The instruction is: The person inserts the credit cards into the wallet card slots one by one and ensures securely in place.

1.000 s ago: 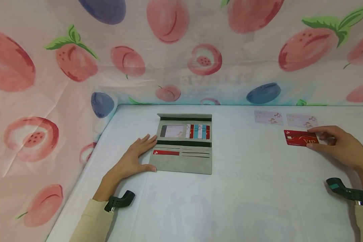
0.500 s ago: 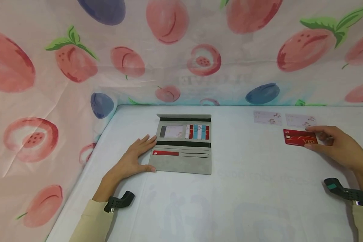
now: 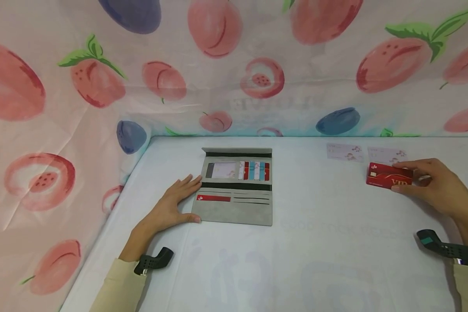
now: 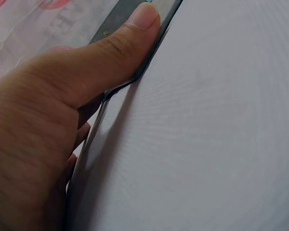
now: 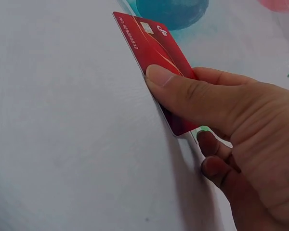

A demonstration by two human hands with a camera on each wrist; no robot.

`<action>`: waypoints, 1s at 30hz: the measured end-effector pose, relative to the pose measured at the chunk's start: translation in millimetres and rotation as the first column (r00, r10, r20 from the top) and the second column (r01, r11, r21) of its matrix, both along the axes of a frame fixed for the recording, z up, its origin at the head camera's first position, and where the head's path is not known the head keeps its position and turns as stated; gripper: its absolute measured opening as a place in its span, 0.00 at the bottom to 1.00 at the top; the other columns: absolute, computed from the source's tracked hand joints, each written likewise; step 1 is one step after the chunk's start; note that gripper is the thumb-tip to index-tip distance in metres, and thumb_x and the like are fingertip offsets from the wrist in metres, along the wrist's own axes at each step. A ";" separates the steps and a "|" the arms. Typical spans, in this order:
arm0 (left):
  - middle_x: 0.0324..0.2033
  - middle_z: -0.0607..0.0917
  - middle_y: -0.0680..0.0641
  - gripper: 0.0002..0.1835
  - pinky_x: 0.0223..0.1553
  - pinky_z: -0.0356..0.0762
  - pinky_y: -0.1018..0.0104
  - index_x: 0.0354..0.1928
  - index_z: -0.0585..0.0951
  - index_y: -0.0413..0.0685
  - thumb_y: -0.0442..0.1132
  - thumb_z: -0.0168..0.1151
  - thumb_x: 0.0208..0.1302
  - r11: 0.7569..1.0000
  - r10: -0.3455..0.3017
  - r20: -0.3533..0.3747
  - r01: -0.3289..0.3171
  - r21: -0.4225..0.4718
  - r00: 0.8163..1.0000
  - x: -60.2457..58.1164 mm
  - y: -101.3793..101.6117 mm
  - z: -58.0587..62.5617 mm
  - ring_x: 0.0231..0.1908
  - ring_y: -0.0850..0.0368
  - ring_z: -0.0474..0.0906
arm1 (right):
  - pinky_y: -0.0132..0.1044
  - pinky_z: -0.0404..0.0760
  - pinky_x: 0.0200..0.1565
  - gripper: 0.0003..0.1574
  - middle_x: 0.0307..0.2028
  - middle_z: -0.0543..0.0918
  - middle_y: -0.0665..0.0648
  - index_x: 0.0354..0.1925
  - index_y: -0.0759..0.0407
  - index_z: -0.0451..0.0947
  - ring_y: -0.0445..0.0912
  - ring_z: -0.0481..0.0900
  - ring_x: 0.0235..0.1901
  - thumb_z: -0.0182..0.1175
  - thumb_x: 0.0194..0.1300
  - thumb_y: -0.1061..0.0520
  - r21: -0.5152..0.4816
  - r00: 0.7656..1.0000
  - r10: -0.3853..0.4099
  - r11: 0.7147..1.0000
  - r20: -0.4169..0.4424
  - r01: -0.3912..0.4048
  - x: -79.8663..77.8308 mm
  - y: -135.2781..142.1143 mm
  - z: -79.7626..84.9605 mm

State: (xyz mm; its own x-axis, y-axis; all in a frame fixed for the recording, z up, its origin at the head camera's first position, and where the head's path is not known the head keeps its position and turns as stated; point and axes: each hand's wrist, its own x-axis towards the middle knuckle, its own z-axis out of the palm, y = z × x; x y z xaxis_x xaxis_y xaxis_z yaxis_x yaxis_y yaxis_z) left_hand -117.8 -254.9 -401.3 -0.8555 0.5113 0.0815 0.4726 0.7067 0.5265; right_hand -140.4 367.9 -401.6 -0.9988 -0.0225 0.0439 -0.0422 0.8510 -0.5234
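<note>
A grey wallet [image 3: 234, 214] lies unfolded on the white table. One red card [image 3: 218, 198] shows in a lower slot, and several more cards [image 3: 256, 170] in its upper part. My left hand [image 3: 170, 203] rests along the wallet's left side, fingers spread; its thumb [image 4: 135, 29] lies over the edge in the left wrist view. At the right, my right hand [image 3: 438, 186] pinches a red VIP card [image 3: 386, 174] between thumb and fingers. The right wrist view shows the red card [image 5: 149, 41] tilted, chip and number facing up, the thumb on its face.
Two pale printed cards [image 3: 344, 152] lie side by side near the back of the table, the right one [image 3: 384, 154] just behind the red card. A fruit-patterned cloth [image 3: 218, 86] rises along the back and left sides. Each wrist wears a black camera band [image 3: 154, 260].
The red VIP card in my right hand has lifted and tilted slightly, overlapping the pale card behind it more. My left hand and the wallet stay in place.
</note>
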 end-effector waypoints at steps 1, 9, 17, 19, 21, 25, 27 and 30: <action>0.71 0.60 0.50 0.52 0.71 0.36 0.50 0.70 0.65 0.44 0.54 0.77 0.43 1.000 0.001 0.000 -0.001 0.000 1.000 0.0 0.0 -0.1 0.72 0.49 0.44 | 0.33 0.70 0.28 0.40 0.54 0.64 0.74 0.63 0.63 0.70 0.67 0.63 0.45 0.69 0.58 0.46 0.005 1.000 -0.006 1.000 0.000 0.006 0.2 -0.2 0.8; 0.71 0.60 0.50 0.52 0.71 0.36 0.49 0.70 0.65 0.44 0.54 0.77 0.43 1.000 -0.002 0.001 0.002 0.005 1.000 0.1 0.1 -0.1 0.72 0.49 0.44 | 0.60 0.81 0.38 0.36 0.56 0.66 0.77 0.65 0.62 0.67 0.70 0.61 0.50 0.60 0.66 0.46 -0.036 0.994 -0.048 0.998 0.096 0.052 -0.9 7.4 0.2; 0.71 0.61 0.49 0.51 0.70 0.36 0.49 0.70 0.65 0.43 0.54 0.77 0.43 1.000 -0.004 -0.002 0.005 0.016 1.000 0.2 0.7 0.9 0.72 0.48 0.45 | 0.21 0.74 0.27 0.38 0.61 0.62 0.77 0.68 0.63 0.63 0.69 0.55 0.56 0.50 0.71 0.41 -0.123 0.980 -0.027 0.991 0.197 0.052 -0.8 7.2 13.8; 0.71 0.61 0.49 0.51 0.70 0.36 0.49 0.69 0.65 0.43 0.54 0.77 0.43 1.000 -0.007 -0.002 0.007 0.019 1.000 0.0 0.8 1.1 0.72 0.48 0.45 | 0.19 0.72 0.26 0.42 0.61 0.63 0.77 0.68 0.64 0.63 0.68 0.55 0.56 0.50 0.69 0.36 -0.151 0.975 -0.034 0.986 0.220 0.069 0.3 3.7 19.1; 0.71 0.61 0.49 0.51 0.70 0.36 0.49 0.69 0.65 0.43 0.53 0.77 0.43 1.000 -0.008 -0.002 0.008 0.022 1.000 -0.1 0.9 1.4 0.72 0.47 0.45 | 0.21 0.74 0.26 0.47 0.61 0.64 0.77 0.68 0.64 0.62 0.68 0.55 0.57 0.49 0.67 0.32 -0.173 0.969 -0.050 0.980 0.240 0.094 1.0 -0.7 23.7; 0.71 0.61 0.49 0.51 0.70 0.36 0.48 0.69 0.65 0.43 0.54 0.77 0.44 1.000 -0.007 0.001 0.007 0.017 1.000 0.0 1.2 1.8 0.72 0.47 0.45 | 0.29 0.79 0.28 0.48 0.65 0.61 0.75 0.69 0.62 0.62 0.68 0.52 0.60 0.50 0.66 0.31 -0.207 0.967 -0.082 0.969 0.240 0.133 1.0 -10.7 28.3; 0.71 0.60 0.49 0.51 0.70 0.36 0.48 0.70 0.65 0.43 0.55 0.76 0.44 1.000 -0.001 0.006 0.001 0.012 1.000 0.4 1.4 2.1 0.72 0.48 0.44 | 0.27 0.79 0.28 0.46 0.67 0.58 0.74 0.69 0.62 0.62 0.68 0.51 0.60 0.50 0.66 0.32 -0.226 0.971 -0.090 0.964 0.221 0.141 0.6 -16.5 28.5; 0.71 0.60 0.50 0.52 0.70 0.36 0.48 0.70 0.64 0.44 0.56 0.75 0.45 1.000 0.007 0.015 -0.007 0.002 1.000 1.1 1.8 2.3 0.72 0.48 0.44 | 0.24 0.77 0.29 0.44 0.68 0.57 0.73 0.69 0.61 0.62 0.68 0.52 0.60 0.50 0.67 0.34 -0.255 0.975 -0.088 0.957 0.205 0.140 -0.2 -24.9 28.4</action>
